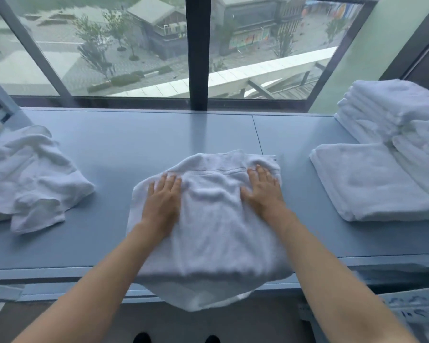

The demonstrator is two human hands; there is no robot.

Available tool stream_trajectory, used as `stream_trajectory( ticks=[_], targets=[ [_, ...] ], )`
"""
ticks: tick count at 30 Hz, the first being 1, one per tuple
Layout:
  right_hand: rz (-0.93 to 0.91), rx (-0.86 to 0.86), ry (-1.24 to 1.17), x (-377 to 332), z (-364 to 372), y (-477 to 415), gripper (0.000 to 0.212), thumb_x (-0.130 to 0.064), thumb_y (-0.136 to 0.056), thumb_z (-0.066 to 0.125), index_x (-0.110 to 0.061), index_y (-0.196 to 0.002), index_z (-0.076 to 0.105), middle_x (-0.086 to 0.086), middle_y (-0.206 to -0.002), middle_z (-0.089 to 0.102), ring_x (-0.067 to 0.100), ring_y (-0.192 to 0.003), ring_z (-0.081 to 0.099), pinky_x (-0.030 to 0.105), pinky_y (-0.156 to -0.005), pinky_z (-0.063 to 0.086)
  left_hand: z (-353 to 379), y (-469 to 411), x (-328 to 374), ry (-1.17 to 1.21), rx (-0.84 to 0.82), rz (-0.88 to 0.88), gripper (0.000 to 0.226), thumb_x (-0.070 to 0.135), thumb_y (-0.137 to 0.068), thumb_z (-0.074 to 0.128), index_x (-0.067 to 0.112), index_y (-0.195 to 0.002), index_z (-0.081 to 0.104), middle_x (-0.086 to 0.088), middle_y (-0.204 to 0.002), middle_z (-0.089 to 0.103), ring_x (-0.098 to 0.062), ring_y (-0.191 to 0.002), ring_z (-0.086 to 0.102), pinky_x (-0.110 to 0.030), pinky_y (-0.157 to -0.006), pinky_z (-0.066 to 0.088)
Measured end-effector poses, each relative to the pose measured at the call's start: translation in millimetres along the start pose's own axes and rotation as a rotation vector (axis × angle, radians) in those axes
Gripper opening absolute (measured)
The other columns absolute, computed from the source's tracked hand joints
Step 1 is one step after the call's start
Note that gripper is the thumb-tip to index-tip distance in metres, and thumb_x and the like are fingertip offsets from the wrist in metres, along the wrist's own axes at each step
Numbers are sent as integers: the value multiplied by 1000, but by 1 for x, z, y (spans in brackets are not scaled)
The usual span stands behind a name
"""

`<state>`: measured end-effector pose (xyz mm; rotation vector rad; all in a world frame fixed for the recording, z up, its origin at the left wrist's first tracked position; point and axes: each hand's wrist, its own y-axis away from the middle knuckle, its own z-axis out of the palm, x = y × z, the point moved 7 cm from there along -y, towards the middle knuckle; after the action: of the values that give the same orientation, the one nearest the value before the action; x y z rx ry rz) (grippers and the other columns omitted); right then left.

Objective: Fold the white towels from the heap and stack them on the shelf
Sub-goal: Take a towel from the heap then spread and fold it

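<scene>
Pressing down on a partly folded white towel (213, 219) with both palms, at the middle of a blue-grey shelf (159, 134) under a big window (109, 45). Left hand (162, 196) flat on the towel's left part, fingers straight and slightly spread, pointing away toward the glass, gripping nothing. Right hand (263, 191) flat on the right part, close to the far right corner, fingers likewise straight and a little apart, thumb out toward the middle, nothing pinched. Between the two hands, a rumpled ridge of cloth. Near edge of the towel hanging over the front lip of the shelf, with a lower layer drooping below it.

Off to the left, well apart from the hands, the heap (30, 174) of unfolded white towels, crumpled, lying on the same surface. To the right, a folded towel (372, 184) lying flat with neat edges, and close behind it a taller stack of folded towels (386, 107) beside the pale green wall (357, 58).

Beyond the glass, split by a dark upright window bar (196, 50), rooftops, trees and paving far below. At the bottom edge, the tips of two dark shoes (141, 337); at lower right, a pale perforated crate (411, 308), partly cut off by the frame.
</scene>
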<state>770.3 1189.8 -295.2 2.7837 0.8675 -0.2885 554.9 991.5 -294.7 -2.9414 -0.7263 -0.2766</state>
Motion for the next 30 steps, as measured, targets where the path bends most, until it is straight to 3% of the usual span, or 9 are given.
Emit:
stream_trajectory(
  ticks=[4,7,9,12,16,19,22,26,30],
  targets=[
    [-97,262,72,-20,12,54,65,-50,-96,36,-26,-156,34,5,-169,21,30,-157,15,64,-118,16,-2,49,36,161,150,96,44,35,-97,42,17,-131,64,-13,-145,58,-35,-135,53,-52,-107,42],
    [-407,409,116,-45,13,81,43,-27,-99,48,-21,-141,54,2,-153,50,25,-146,41,58,-114,29,-12,60,21,160,221,-32,53,44,-88,57,18,-134,58,-11,-144,55,-34,-133,51,-52,-107,40],
    [-485,389,69,-49,14,83,39,-25,-99,46,-19,-134,61,2,-143,59,25,-136,54,51,-106,43,-15,60,0,126,169,-210,72,54,-86,59,13,-144,48,-13,-142,55,-36,-131,50,-55,-107,38],
    [-436,273,11,-48,17,79,43,-29,-102,39,-21,-141,56,2,-151,53,24,-142,47,47,-110,42,-26,54,-18,119,67,-349,79,57,-85,70,11,-145,50,-13,-130,61,-38,-121,54,-54,-96,43],
    [-412,243,28,-50,15,80,48,-30,-100,36,-20,-144,54,3,-153,52,25,-143,45,47,-113,40,-47,47,-14,136,122,-338,18,26,-84,72,17,-100,72,-5,-92,59,-37,-99,59,-44,-79,42],
    [-403,218,18,-49,15,80,52,-28,-97,35,-20,-145,54,3,-153,51,25,-143,46,48,-113,39,-76,50,11,65,413,-100,27,-4,-66,54,17,-78,66,0,-75,52,-33,-76,57,-37,-69,33],
    [-401,201,5,-48,18,79,51,-21,-93,45,-20,-143,55,4,-153,52,26,-142,47,48,-113,39,-98,61,49,-26,677,177,30,-10,-78,59,16,-89,68,-6,-86,57,-33,-80,55,-42,-75,39],
    [-372,205,1,-46,16,80,47,-25,-97,46,-21,-143,55,2,-153,52,24,-142,46,46,-112,38,-69,49,20,-149,378,-133,84,-9,-75,65,20,-151,44,-16,-145,42,-43,-135,41,-67,-112,26],
    [-373,172,25,-47,16,81,50,-26,-100,44,-24,-149,50,-1,-157,47,21,-147,41,44,-115,33,-56,69,28,-115,314,-47,83,-11,-75,57,17,-152,44,-17,-153,39,-42,-145,34,-65,-119,20]
  ],
)
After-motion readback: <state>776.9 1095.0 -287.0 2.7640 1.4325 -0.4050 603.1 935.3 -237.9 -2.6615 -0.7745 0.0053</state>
